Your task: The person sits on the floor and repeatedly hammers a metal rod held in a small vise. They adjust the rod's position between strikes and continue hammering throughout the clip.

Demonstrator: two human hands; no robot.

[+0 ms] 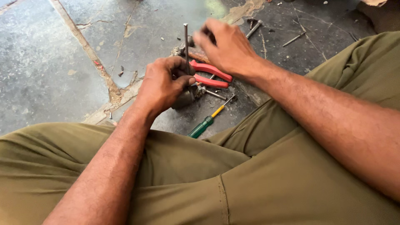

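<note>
Metal rod stands upright from the left hand's clenched grip, right hand hovering loose-fingered just beside its top.

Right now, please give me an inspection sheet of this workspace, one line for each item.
Surface: cracked, stained concrete floor, dusty.
Job's things: dark metal part in the left hand, a thin metal rod standing upright from it.
Clutter: red-handled pliers, green and yellow screwdriver, loose bolts and a nail on the floor.
Grips: left hand closed on the part; right hand above the pliers, blurred, grip unclear.
Cables: nothing seen.
Surroundings: the person's olive trousers, sitting on the floor.
</note>
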